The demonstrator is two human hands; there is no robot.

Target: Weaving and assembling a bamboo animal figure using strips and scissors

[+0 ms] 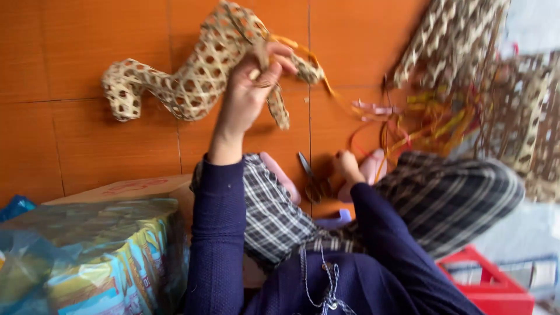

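We saw the left hand (248, 87) raised well forward, arm stretched out in a dark blue sleeve, wrist bare, fingers (274, 70) curled closed in a grip. The right hand (345, 165) sat lower — down between the knees, knuckles up, fingers tucked under and hidden, so whether it gripped anything we could not tell.

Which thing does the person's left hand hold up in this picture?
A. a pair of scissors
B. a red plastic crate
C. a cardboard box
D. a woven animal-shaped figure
D: the left hand grips the woven animal-shaped figure above the orange tiled floor, while the scissors lie on the floor by the right hand.
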